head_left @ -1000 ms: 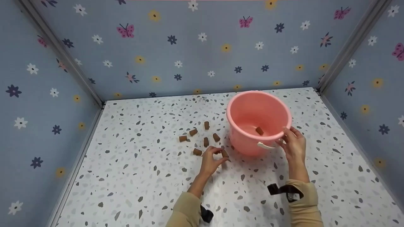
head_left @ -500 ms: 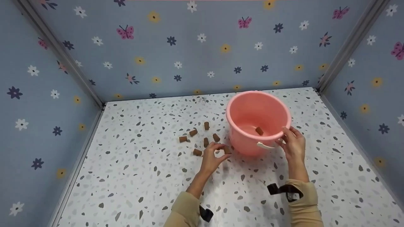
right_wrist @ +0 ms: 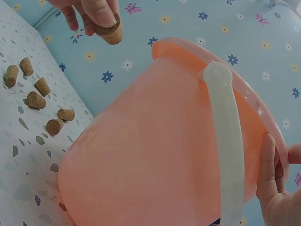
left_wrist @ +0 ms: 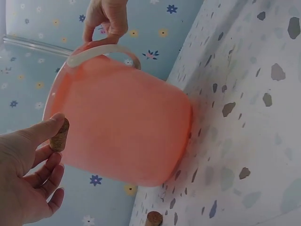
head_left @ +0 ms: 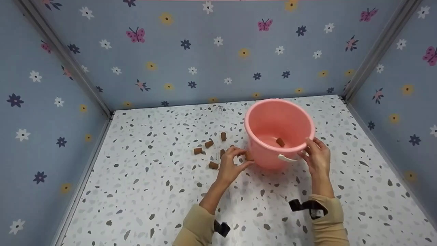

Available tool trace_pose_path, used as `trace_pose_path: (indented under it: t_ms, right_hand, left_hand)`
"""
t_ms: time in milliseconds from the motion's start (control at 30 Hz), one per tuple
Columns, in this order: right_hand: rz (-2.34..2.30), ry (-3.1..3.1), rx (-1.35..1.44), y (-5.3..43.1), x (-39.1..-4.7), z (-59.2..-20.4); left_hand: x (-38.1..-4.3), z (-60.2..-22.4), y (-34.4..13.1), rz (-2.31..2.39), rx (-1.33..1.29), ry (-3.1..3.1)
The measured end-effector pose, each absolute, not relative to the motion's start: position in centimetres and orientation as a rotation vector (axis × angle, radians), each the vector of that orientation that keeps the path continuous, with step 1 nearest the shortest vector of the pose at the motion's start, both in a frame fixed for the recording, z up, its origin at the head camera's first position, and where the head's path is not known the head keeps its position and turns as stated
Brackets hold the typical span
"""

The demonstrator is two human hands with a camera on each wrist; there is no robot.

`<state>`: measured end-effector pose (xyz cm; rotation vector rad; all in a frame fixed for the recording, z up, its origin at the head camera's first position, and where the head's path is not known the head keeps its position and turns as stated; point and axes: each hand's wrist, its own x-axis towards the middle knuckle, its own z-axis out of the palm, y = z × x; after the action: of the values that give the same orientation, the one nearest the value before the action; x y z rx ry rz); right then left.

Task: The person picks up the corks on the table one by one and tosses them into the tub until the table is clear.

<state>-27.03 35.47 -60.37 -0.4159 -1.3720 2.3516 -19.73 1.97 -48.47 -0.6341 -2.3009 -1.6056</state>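
Observation:
My left hand [head_left: 230, 167] pinches a brown cork [left_wrist: 59, 135] between thumb and fingers, lifted off the table at the left side of a pink bucket [head_left: 273, 159]. In the right wrist view that cork hangs just left of the bucket's rim. The fingers and thumb of my right hand [head_left: 318, 155] grip the bucket's rim at its right front. A white handle [right_wrist: 225, 136] hangs down along the bucket's near side. Inside, one cork [head_left: 280, 142] lies on the bottom.
Several corks lie loose on the white speckled table [head_left: 143, 191] left of the bucket, among them one cork [head_left: 198, 150] farthest left and one cork [head_left: 223, 136] farthest back. Blue flowered panels [head_left: 218, 51] close off the back and both sides.
My left hand has lifted the cork from the table and carried it up and to the right, toward the bucket. The right hand and bucket have stayed in place.

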Motion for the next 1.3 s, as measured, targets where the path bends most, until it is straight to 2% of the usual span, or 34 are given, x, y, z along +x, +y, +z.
trace_pose_path:
  t_ms: [733, 1300]
  right_hand:
    - [2.344, -1.404, -0.446, 35.6, -27.0, -60.3]
    - [2.359, -1.381, -0.409, 35.5, -27.1, -60.5]
  left_hand:
    - [-21.2, -42.4, 4.0, -1.513, -0.740, -2.342]
    - [-24.4, -41.2, 6.5, -1.421, -0.723, -2.455]
